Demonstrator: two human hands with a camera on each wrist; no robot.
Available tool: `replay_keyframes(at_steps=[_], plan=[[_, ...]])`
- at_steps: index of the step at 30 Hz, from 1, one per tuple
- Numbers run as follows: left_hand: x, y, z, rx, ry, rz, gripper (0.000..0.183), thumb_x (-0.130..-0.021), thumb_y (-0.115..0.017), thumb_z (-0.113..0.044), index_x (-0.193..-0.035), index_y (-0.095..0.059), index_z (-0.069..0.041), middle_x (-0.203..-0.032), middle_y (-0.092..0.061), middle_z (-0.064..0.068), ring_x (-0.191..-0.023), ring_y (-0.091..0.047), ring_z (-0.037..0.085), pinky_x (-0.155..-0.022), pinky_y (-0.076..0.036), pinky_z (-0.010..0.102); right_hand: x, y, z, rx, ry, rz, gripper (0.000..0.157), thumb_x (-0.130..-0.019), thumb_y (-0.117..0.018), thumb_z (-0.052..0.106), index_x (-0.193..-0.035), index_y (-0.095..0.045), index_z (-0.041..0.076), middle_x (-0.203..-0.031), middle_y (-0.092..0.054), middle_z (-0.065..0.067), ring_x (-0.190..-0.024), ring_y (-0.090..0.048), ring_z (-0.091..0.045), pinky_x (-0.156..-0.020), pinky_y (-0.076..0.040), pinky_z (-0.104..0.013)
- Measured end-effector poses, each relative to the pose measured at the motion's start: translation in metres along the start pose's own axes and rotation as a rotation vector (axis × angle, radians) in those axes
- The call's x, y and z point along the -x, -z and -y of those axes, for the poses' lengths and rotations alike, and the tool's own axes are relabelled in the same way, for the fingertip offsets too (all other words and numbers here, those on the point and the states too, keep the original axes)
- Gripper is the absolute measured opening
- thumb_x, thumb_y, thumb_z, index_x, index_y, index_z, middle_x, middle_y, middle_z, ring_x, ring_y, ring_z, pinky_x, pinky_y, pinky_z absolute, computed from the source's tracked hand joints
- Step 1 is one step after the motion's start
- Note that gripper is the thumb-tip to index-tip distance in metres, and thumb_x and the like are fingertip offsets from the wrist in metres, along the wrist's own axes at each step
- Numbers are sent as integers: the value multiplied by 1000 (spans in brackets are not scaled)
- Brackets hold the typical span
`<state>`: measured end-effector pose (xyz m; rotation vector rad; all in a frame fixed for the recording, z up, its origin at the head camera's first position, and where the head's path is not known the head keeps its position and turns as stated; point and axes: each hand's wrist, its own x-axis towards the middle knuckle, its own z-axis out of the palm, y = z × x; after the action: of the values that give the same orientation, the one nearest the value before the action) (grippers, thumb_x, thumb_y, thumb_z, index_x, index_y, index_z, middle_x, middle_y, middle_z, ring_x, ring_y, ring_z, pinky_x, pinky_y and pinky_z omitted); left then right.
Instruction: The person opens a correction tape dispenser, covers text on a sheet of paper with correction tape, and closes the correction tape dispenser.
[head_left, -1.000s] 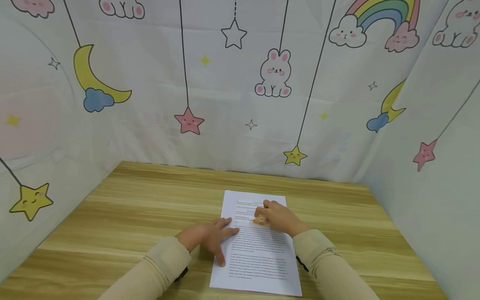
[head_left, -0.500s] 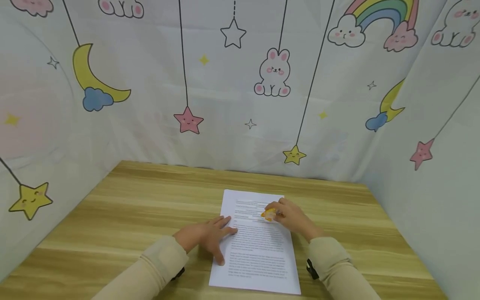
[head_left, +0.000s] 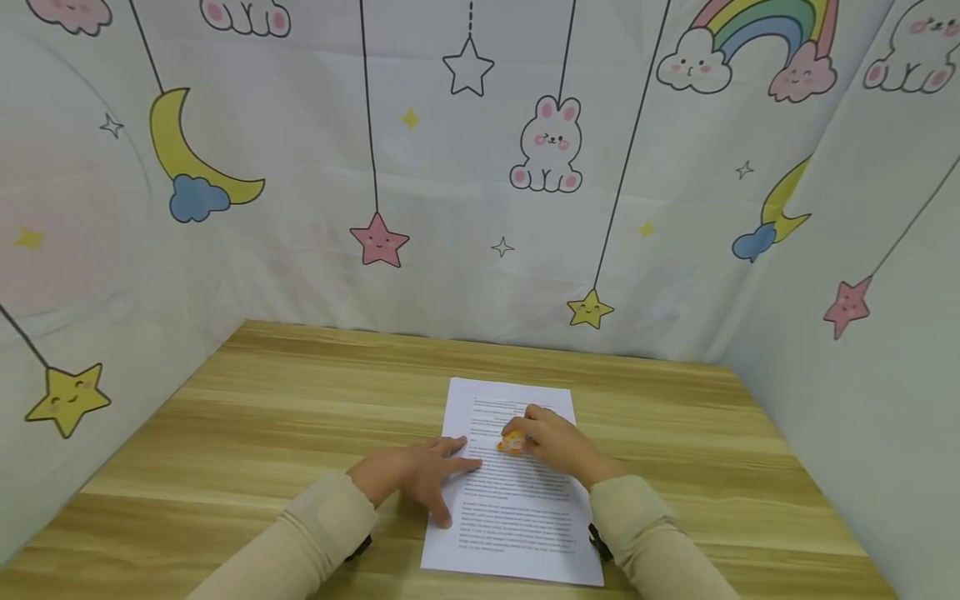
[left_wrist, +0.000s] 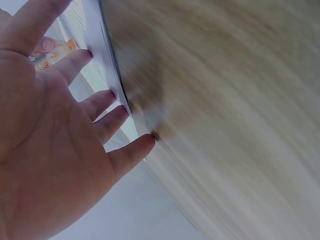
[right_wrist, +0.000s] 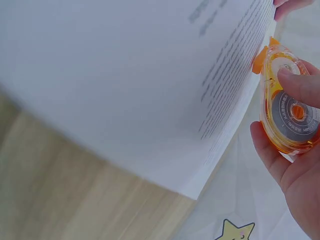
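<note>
A stack of printed paper sheets [head_left: 517,512] lies on the wooden table in front of me. My left hand [head_left: 422,475] rests with fingers spread on its left edge; the left wrist view shows the fingertips [left_wrist: 120,114] along the sheets' side. With my right hand [head_left: 561,443] I grip an orange, see-through correction tape dispenser [head_left: 512,442] over the upper lines of text. In the right wrist view the thumb presses on the side of the dispenser [right_wrist: 292,117], and its orange tip points at the page.
The wood-grain table [head_left: 315,392] extends on both sides of the paper. White cloth [head_left: 450,283] printed with stars, moons and rabbits hangs behind it and along both sides. Cream sleeves [head_left: 322,525] cover both forearms.
My right hand with the correction tape first shifted right across the page, then came back left and slightly nearer to me. The left hand has stayed on the paper's edge.
</note>
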<state>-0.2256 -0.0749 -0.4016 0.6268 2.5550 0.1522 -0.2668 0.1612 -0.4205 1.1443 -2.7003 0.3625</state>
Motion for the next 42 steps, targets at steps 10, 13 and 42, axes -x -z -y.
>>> replay_keyframes(at_steps=[10, 13, 42], plan=[[-1, 0, -2, -24, 10, 13, 84, -69, -76, -47, -140, -32, -41, -155, -13, -3, -143, -14, 25, -108, -25, 54, -16, -1, 16, 14, -61, 53, 30, -82, -64, 5, -105, -65, 24, -83, -49, 5, -70, -41, -8, -63, -39, -21], [-1, 1, -3, -16, 6, 14, 83, -69, -76, -46, -140, -32, -41, -155, -13, -3, -143, -13, 25, -108, -25, 55, -22, -1, 22, 19, -49, 59, 31, -82, -63, 4, -105, -66, 23, -83, -50, 4, -70, -41, -8, -62, -39, -22], [1, 1, -1, 6, -30, 8, 83, -69, -77, -42, -140, -35, -38, -155, -13, -1, -142, -13, 28, -106, -27, 57, -38, -6, 36, 237, 12, 158, 27, -82, -66, 10, -104, -61, 25, -86, -51, 0, -74, -50, -15, -62, -46, -26]])
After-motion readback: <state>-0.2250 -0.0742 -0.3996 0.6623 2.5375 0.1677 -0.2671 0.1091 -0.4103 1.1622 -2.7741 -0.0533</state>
